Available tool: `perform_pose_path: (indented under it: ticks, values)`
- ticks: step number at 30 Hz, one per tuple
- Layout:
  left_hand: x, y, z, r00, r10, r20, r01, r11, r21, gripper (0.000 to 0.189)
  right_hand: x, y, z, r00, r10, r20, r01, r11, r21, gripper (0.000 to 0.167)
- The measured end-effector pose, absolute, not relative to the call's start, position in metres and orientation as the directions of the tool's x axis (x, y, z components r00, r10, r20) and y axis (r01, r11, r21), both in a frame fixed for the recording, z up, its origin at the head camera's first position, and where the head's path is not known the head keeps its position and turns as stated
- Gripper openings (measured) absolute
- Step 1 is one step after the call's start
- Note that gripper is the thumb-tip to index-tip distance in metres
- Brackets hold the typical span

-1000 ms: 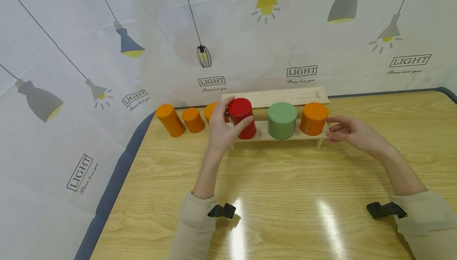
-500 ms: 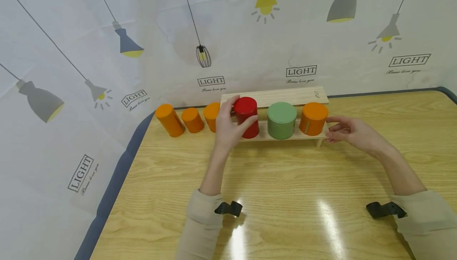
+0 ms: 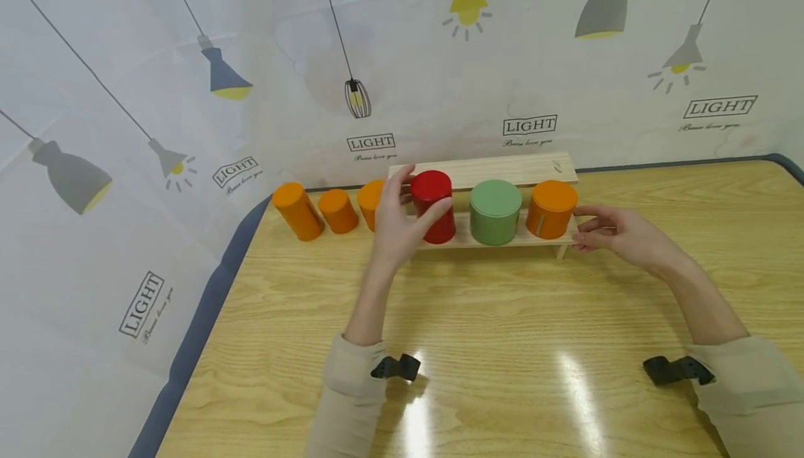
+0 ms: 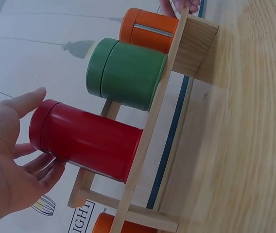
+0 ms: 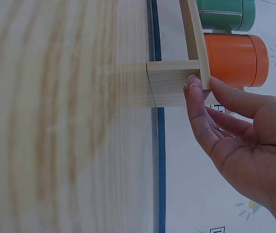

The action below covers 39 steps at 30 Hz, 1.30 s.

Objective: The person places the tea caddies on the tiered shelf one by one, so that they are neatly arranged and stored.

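Left hand (image 3: 396, 227) is cupping the red tin (image 4: 87, 138), thumb lying along the near side and fingers curling around the far side. The grip's looking pretty wide and loose, and I honestly can't tell how hard it's squeezing. The tin itself is standing upright on the front board of the wooden rack (image 3: 486, 173), close to that board's left end.

Right hand (image 3: 628, 234) is pinching the rack's right end, thumb up at the board's edge and fingers pressing by the end support, so its grip is nearly closed with just wood in between.

Also sitting on that front board: the green tin (image 3: 495, 217) is taking the middle, and the wide orange tin (image 3: 551, 213) is standing near the right end, just beside the right fingertips. The rack's standing by the desk's (image 3: 502, 318) back edge.

Over toward the desk's back left corner, a tall orange tin (image 3: 298, 213), a short orange tin (image 3: 339, 212) and a third orange tin (image 3: 367, 207) are lining up left of the rack, the last one partly hiding behind the left hand.
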<state>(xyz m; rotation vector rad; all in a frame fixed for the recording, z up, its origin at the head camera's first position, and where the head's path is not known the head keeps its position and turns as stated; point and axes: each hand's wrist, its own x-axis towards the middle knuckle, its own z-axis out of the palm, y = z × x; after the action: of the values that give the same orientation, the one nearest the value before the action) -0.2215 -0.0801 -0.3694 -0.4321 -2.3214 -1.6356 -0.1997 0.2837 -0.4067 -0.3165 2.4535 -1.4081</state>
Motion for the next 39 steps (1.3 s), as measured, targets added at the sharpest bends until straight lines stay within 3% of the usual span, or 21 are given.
perform_pose_path:
  ticks: [9,20,39]
  values:
    - [-0.22,-0.098,-0.366,-0.903,0.042,0.427,0.42,0.293,0.859,0.068,-0.199,0.283,-0.407,-0.933,-0.331,-0.139,-0.049,0.502,-0.864,0.058]
    - [-0.219,-0.13,-0.369,-0.861,0.019,0.508,0.481,0.354,0.802,0.059,-0.199,0.284,-0.407,-0.933,-0.327,-0.15,-0.041,0.512,-0.858,0.059]
    - [-0.219,-0.2,-0.379,-0.824,-0.141,0.548,0.425,0.486,0.764,0.056,-0.2,0.284,-0.407,-0.933,-0.328,-0.15,-0.032,0.489,-0.871,0.061]
